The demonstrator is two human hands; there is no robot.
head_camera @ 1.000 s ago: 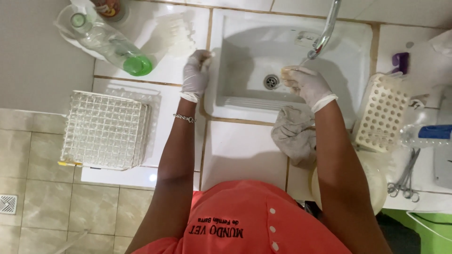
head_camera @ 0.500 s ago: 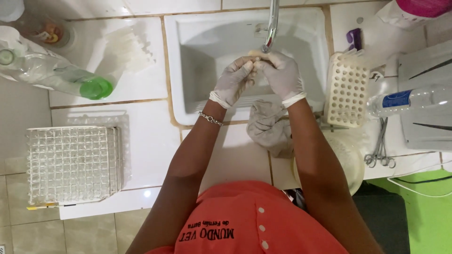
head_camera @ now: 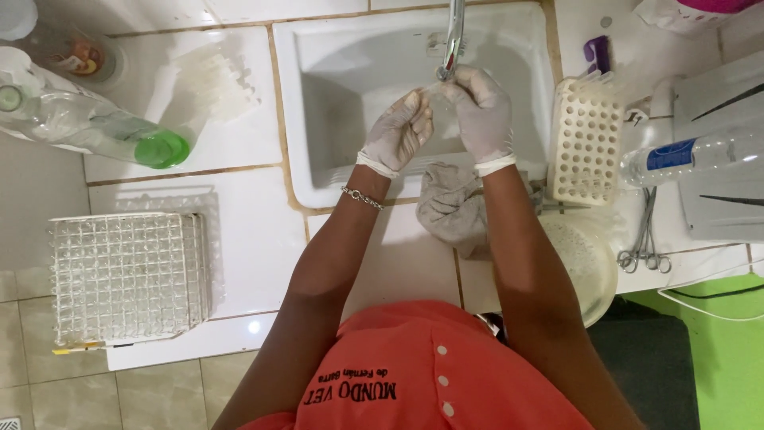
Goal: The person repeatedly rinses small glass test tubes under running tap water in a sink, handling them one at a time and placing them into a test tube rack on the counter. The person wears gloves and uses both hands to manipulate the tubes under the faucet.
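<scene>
Pulled a little apart and lifted up to the tap's tip since half a second ago; back then, pressed close together lower in the sink. A full second ago, set wide apart, with one resting on the sink's edge. No change in the racks, the bottle or the cloth; only a shift of the camera.

Now, up under the tap and over the white sink: the left hand, gloved, fingers curled in, tips pinched on a small clear thing. Too small to say what kind. Just beside it, the right hand, gloved too, fingers bent at the other end of that thing, close to the tap's tip. Hard to tell whether really gripping or only touching.

Could go wrong from here:
- Slipping out of wet gloves and dropping into the sink, maybe cracking or rolling toward the drain.
- Knocking against the metal tap, being so near it.
- Splashing onto the grey cloth hanging over the sink's front edge, or onto the white rack with holes just to the right.
- Bumping that rack with an elbow and tipping it toward the scissors and the bowl.

Well away on the left and safe: the clear rack of tubes and the bottle with a green cap.
</scene>
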